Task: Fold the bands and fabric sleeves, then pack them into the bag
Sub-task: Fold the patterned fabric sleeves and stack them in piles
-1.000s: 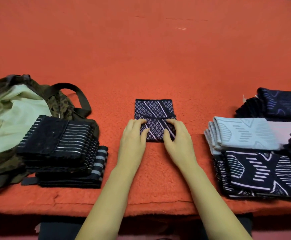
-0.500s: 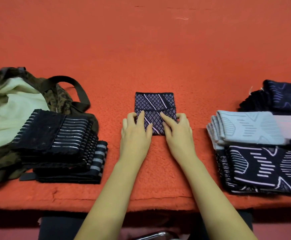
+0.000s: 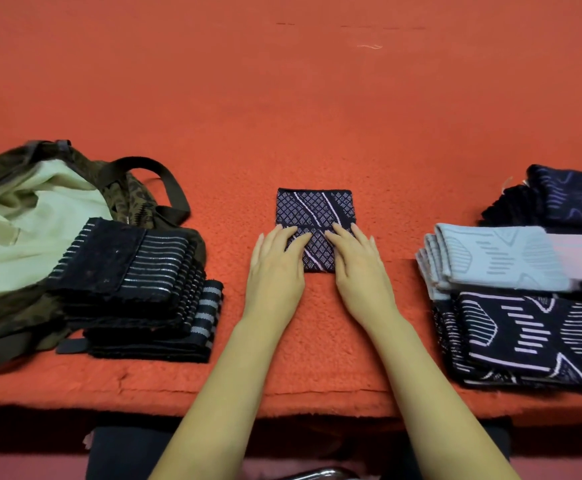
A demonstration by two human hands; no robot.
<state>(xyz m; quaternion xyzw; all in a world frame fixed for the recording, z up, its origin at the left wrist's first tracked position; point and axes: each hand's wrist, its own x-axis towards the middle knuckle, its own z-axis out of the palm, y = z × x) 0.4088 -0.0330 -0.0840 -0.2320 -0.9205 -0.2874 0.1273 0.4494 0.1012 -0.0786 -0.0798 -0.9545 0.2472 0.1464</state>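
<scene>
A dark navy sleeve (image 3: 312, 209) with a white diamond pattern lies folded in the middle of the orange felt table. My left hand (image 3: 275, 263) and my right hand (image 3: 357, 263) lie flat on its near folded half, fingers straight, pressing it down. At the left, a camouflage bag (image 3: 9, 237) with a pale green lining lies open. A stack of folded black striped bands (image 3: 133, 285) rests against its mouth. At the right lie unfolded sleeves: a light blue one (image 3: 497, 263), a black one with white lines (image 3: 532, 336), and a dark blue one (image 3: 573, 195).
The orange felt table (image 3: 300, 98) stretches far back with bare room behind the sleeve. Its front edge (image 3: 300, 407) runs just below my forearms. A pale pink piece (image 3: 580, 247) shows at the right edge.
Both hands slid forward over the folded half, from curled fingertips at the fold to flat fingers pressing it. The sleeve stays in place.
</scene>
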